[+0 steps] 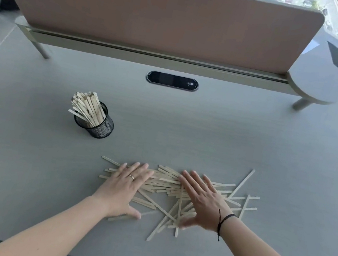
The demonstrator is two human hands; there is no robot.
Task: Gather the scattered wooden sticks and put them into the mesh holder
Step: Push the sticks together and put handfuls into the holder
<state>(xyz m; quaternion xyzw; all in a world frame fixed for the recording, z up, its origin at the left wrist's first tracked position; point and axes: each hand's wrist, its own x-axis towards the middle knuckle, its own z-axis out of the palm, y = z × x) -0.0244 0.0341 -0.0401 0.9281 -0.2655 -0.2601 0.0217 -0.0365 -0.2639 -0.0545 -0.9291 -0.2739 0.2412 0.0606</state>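
Part done: many sticks wait.
The mesh holder (96, 124) already has sticks; a pile of wooden sticks (166, 186) lies near the worktop's (249, 140) front edge under the flat, open fingers of the left hand (126, 185) and right hand (201, 198).

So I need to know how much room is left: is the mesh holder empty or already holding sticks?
Already holding sticks: the mesh holder stands upright with a thick bundle leaning out.

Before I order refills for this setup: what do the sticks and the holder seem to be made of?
Sticks: pale, matte, flat strips, most likely unfinished wood. Holder: black see-through mesh with a solid rim, probably painted metal, though coated plastic cannot be ruled out.
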